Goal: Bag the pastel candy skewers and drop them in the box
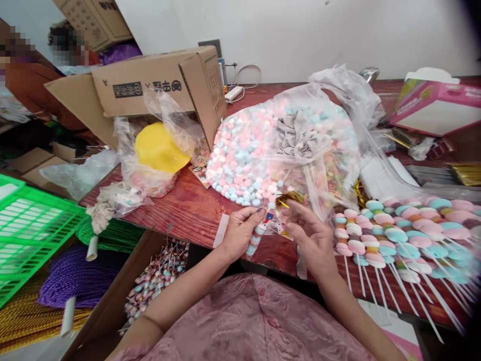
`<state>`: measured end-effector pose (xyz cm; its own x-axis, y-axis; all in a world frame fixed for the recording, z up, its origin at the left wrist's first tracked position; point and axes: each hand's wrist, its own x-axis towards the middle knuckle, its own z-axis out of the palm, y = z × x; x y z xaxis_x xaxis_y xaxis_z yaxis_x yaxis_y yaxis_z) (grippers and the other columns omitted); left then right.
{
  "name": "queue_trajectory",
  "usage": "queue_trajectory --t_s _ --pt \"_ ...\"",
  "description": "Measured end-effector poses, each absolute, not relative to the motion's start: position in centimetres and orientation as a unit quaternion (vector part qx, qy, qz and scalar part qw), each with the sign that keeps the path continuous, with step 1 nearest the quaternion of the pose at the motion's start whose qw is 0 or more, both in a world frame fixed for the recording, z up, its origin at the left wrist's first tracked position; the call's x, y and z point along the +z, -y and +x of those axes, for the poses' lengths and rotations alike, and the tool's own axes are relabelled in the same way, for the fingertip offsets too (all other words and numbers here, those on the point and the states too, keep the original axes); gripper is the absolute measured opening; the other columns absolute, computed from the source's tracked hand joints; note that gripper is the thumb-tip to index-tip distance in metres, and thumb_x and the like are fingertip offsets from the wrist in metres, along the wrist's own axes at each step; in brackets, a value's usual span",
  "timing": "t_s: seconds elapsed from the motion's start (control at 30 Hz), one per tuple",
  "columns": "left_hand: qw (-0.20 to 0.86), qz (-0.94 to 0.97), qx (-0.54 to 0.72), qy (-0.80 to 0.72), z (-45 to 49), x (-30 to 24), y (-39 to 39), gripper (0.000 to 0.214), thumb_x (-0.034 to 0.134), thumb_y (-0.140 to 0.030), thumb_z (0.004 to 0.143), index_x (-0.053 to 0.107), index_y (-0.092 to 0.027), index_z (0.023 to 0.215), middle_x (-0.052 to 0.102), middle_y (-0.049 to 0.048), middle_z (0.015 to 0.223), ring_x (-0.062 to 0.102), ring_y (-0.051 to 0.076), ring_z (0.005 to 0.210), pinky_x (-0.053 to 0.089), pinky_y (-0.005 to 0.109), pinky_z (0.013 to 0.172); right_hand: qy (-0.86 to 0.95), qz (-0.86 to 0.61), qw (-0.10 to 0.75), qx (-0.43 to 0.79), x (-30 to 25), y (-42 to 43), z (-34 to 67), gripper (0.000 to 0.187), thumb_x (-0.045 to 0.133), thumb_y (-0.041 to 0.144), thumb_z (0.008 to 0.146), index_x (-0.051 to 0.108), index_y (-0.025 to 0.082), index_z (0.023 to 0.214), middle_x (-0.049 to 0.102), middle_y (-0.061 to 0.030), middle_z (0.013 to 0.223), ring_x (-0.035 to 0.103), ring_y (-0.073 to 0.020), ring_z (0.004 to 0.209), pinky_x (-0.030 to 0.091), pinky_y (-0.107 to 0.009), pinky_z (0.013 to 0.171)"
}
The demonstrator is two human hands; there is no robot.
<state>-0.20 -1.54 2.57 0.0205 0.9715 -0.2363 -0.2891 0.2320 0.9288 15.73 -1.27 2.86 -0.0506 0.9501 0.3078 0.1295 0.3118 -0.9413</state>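
Observation:
My left hand is closed around the top of a short candy skewer with pink, white and pale blue pieces, its lower end tilted toward me. A small blue and red printed patch shows by the fingertips. My right hand, slightly blurred, hovers just to the right with thumb and fingers apart. Beyond its fingertips lies a bundle of gold twist ties. Behind both hands sits a large clear bag of pink, white and blue candies, with grey crumpled pieces on top.
Many finished candy skewers on white sticks lie at the right. An open cardboard box and a yellow bowl-like piece stand left. Below the table edge are a box of skewers and a green crate. A person is at far left.

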Motion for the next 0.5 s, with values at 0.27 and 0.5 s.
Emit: queue_trajectory --t_s 0.27,0.5 --pt "0.652 0.377 0.513 -0.412 0.5 1.8 2.9 0.042 0.066 -0.057 0.083 0.064 -0.015 0.081 0.053 0.0 0.071 0.046 0.008 0.06 0.042 0.02 0.054 0.646 -0.406 0.568 0.309 2.0 1.0 14.4 0.01 0.064 0.019 0.087 0.071 0.024 0.082 0.068 -0.0005 0.083 0.062 -0.0166 0.079 0.048 -0.03 0.073" --pt "0.674 0.41 0.463 -0.403 -0.6 2.2 3.0 0.048 0.064 -0.062 0.082 0.061 -0.014 0.087 0.049 -0.0024 0.069 0.043 0.006 0.054 0.038 0.018 0.049 0.65 -0.365 0.573 0.34 1.7 1.2 13.9 0.013 0.067 0.016 0.084 0.074 0.027 0.085 0.068 0.0006 0.08 0.062 -0.0159 0.079 0.048 -0.03 0.074"
